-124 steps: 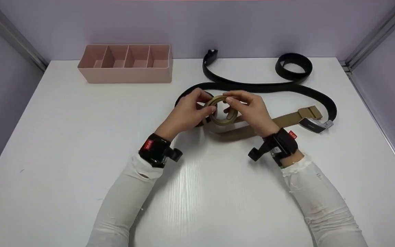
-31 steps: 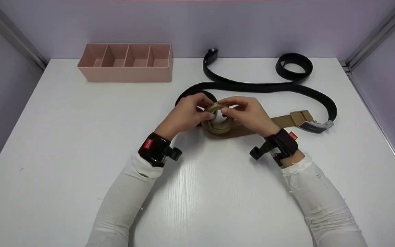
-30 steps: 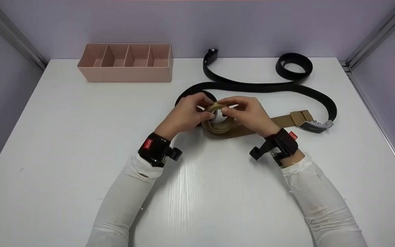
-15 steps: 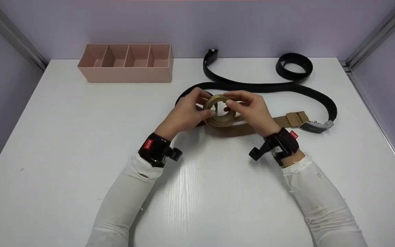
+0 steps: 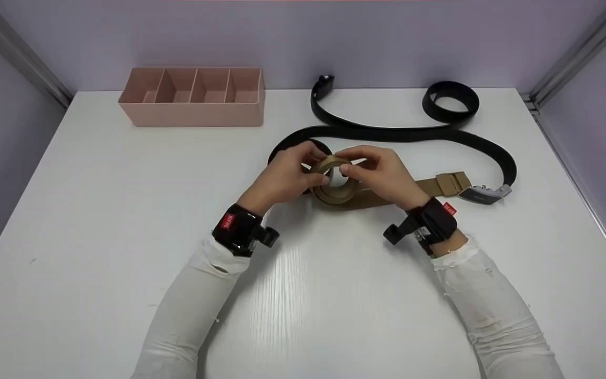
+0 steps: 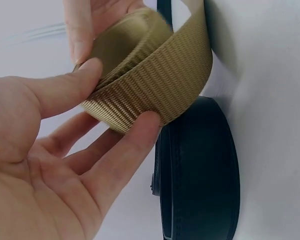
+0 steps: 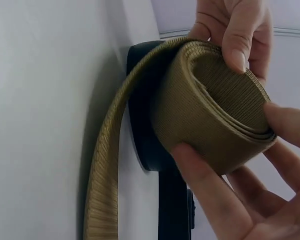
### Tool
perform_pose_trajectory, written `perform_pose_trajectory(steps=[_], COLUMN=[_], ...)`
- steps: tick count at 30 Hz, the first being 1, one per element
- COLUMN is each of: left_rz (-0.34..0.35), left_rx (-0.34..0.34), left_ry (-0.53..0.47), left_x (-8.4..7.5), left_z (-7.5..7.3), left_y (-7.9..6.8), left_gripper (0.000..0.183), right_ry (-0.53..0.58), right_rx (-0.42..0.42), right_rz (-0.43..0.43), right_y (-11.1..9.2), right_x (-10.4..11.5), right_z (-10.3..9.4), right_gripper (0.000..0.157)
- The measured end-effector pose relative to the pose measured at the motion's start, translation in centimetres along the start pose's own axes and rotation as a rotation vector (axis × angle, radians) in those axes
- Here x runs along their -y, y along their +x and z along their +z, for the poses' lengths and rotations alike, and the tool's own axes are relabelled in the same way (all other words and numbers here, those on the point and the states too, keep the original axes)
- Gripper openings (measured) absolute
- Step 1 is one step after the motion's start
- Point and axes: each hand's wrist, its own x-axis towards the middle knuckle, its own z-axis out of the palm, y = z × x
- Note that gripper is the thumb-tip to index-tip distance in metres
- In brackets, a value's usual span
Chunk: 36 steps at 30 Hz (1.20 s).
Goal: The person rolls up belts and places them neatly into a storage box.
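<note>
A tan webbing belt (image 5: 334, 196) is wound into a roll near the middle of the table, its unrolled length running right to a tan buckle (image 5: 453, 183). My left hand (image 5: 287, 173) pinches the roll's left side, thumb on the edge and fingers against the outer layer in the left wrist view. My right hand (image 5: 384, 173) pinches its right side, thumb at the rim of the coil (image 7: 215, 110). Behind the roll, a black belt (image 5: 387, 135) stretches right to a silver-and-black buckle (image 5: 482, 195); its coiled end (image 6: 200, 170) is partly hidden by my left hand.
A second black belt (image 5: 382, 127) lies farther back, with a dark buckle (image 5: 325, 84) at one end and a loop (image 5: 451, 115) at the other. A pink four-part box (image 5: 198, 115) stands at the back left. Walls border the white table (image 5: 124, 210).
The tan roll turns in my fingers, tilting back and forth. Its tan buckle has slid left along the table, away from its earlier place beside the silver buckle. The black belts stay put.
</note>
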Motion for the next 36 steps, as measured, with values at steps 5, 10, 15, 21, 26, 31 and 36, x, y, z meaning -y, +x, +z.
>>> perform_pose_trajectory(steps=[5,10,15,21,26,31,36], left_rz=[-0.001,-0.016,-0.032,-0.005,0.017,0.037,0.033], left_rx=[0.012,-0.005,-0.02,-0.052,-0.069,-0.061,-0.024], left_ry=[0.007,-0.024,-0.066,-0.068,-0.055,-0.048,-0.053], left_x=[0.11,0.03,-0.04,-0.08,-0.21,-0.21,-0.11], left_z=[-0.01,0.0,-0.03,-0.07,-0.02,0.05,0.09], left_y=[-0.07,-0.07,-0.04,0.07,0.11,0.12,0.04], left_gripper=[0.034,0.036,0.037,0.042,0.045,0.043,0.038], right_ry=[-0.057,0.02,0.118,0.194,0.207,0.162,0.133], right_rx=[0.034,0.011,-0.03,-0.115,-0.147,-0.112,-0.029], right_rz=[-0.007,0.018,0.021,0.017,0.018,-0.009,0.021], right_y=[0.09,0.15,0.17,0.24,0.27,0.17,-0.04], right_x=[-0.2,-0.11,-0.11,-0.32,-0.46,-0.32,-0.19], right_z=[0.05,0.2,0.36,0.3,0.17,0.04,-0.13], right_gripper=[0.032,0.033,0.034,0.033,0.033,0.034,0.035])
